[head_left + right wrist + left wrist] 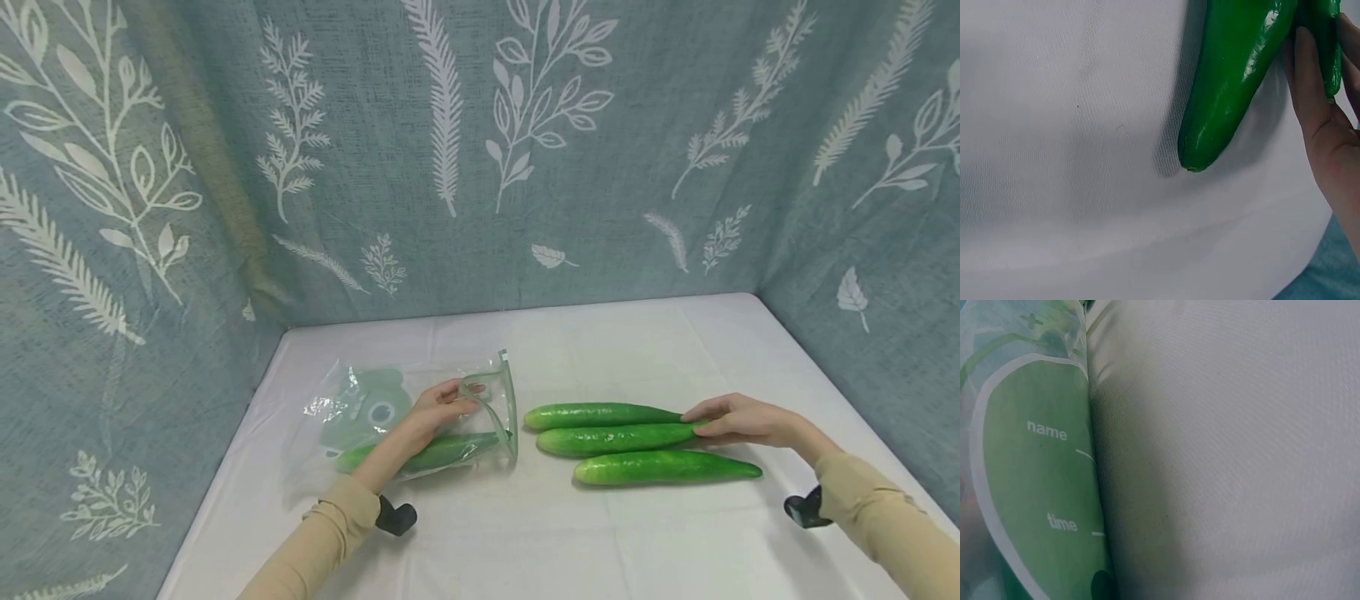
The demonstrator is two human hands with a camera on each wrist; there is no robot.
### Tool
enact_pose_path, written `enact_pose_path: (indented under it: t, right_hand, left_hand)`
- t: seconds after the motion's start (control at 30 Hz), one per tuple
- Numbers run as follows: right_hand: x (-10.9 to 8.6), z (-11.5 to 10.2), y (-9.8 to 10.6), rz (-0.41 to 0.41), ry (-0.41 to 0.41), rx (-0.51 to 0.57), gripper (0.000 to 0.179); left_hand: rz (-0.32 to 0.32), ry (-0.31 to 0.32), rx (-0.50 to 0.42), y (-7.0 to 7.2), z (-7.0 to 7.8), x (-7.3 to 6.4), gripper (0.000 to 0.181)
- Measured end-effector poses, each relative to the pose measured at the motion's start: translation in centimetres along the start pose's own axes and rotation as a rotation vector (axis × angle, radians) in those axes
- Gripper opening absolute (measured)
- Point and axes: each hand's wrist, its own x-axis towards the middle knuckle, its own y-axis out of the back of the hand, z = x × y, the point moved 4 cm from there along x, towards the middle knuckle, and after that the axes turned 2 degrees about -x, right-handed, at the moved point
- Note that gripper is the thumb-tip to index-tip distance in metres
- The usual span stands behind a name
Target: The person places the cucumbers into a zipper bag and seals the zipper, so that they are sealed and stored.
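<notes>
A clear zip bag with a green printed patch lies on the left of the table, its green-edged mouth held partly apart. One cucumber shows inside it. My left hand grips the bag near its mouth. Three cucumbers lie side by side to the right: a back one, a middle one and a front one. My right hand pinches the right end of the middle cucumber, its fingers beside the back one's tip. In the right wrist view, the front cucumber lies apart from the hand.
A white cloth covers the table. Blue-green curtains with white leaf prints stand behind it and at both sides. In the left wrist view, the bag's green label reads "name" and "time".
</notes>
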Motion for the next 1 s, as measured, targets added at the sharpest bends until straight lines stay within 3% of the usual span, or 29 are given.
enact_pose_path:
  t: [1.0]
  right_hand:
    - [0.06,0.18,0.01,0.074,0.018,-0.023,0.051]
  left_hand:
    - [0.010,-0.001,0.004,-0.10,0.11,0.10,0.052]
